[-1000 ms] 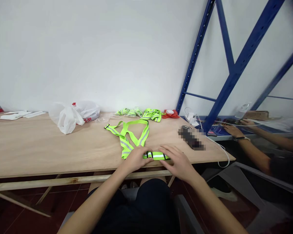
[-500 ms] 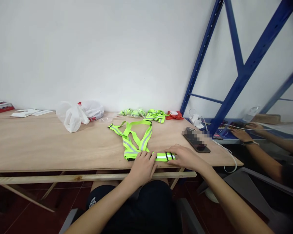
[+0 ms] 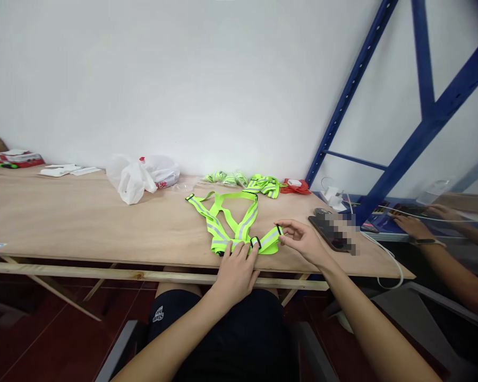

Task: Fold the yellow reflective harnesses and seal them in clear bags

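A neon-green reflective vest (image 3: pixel 244 225) made of elastic straps with silver stripes lies spread on the wooden table. My left hand (image 3: pixel 235 269) rests flat on its waist strap near the table edge, fingers extended and thumb out to the side. Just beyond those fingertips is a black slider buckle (image 3: pixel 255 243). My right hand (image 3: pixel 305 241) pinches the right part of the strap at a second black slider, lifting it slightly off the tabletop. My left fingers hide part of the waist strap.
A phone (image 3: pixel 329 233) lies right of my right hand. Behind the vest are folded green straps (image 3: pixel 265 185), bagged straps (image 3: pixel 225 179) and a red bundle (image 3: pixel 297 186). White plastic bags (image 3: pixel 133 183) lie left. A blue rack post (image 3: pixel 386 170) rises right, with another person's hands (image 3: pixel 414 227) beyond.
My right hand has raised the strap's right part, which now angles up instead of lying flat. My left hand stays on the waist strap. The view has shifted left.
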A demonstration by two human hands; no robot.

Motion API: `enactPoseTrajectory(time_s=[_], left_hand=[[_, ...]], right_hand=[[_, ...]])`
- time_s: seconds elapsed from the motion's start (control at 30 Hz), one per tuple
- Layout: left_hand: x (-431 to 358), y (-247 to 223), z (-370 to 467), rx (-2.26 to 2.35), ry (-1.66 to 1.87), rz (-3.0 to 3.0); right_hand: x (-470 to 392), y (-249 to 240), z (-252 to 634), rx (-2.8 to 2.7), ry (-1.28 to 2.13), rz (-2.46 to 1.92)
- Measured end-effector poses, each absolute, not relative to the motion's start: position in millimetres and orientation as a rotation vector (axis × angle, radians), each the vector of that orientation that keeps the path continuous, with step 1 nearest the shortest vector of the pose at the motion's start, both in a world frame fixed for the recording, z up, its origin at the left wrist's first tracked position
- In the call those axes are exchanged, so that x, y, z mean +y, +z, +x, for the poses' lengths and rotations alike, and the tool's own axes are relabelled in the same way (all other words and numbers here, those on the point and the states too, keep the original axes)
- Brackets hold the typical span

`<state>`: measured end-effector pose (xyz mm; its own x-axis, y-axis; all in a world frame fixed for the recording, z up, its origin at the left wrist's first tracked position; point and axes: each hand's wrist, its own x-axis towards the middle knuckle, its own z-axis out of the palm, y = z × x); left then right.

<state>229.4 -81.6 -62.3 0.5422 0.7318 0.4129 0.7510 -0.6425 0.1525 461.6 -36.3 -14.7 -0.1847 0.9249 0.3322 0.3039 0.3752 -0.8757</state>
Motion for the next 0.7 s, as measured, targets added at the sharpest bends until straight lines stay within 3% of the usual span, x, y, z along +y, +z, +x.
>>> enactPoseTrajectory(time_s=[0.4,0.7], left_hand=[[-83,-62,222,-1.449,-0.821,-2.737],[-93,-52,214,-1.466,-0.853,-2.692]], right_hand=[[-4,1,349,-2.067,0.982,-0.973],[6,-13,326,-2.095,1.112,-0.944]])
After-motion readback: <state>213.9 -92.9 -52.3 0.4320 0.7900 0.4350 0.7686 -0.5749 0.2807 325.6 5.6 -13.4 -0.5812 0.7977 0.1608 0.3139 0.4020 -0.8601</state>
